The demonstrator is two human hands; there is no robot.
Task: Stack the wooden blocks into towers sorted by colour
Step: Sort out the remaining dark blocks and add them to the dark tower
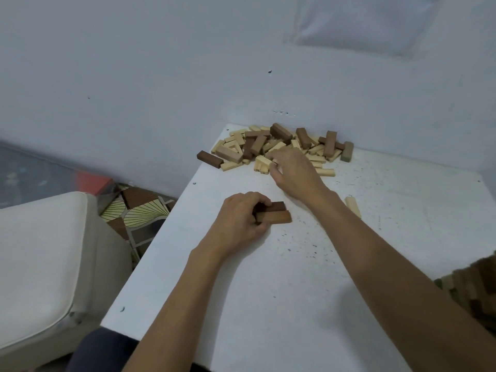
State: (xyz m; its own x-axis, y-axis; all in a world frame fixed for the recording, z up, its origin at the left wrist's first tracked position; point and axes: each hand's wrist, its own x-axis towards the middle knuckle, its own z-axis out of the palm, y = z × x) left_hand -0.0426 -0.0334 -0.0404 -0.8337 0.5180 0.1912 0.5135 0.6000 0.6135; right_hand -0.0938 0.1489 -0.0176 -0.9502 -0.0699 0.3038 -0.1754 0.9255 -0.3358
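White counter (402, 224): our left hand (240, 220) clamps two brown blocks (277, 215); we should square their edges while our right hand (294, 173), grip unclear, reaches into the pile (281, 134).

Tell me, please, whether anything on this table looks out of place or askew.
Two strays. A dark brown block sits at the left fringe of the heap, on the left edge of the table, and seems to overhang it. A pale block lies alone, well clear of the heap. Dark specks dot the table.
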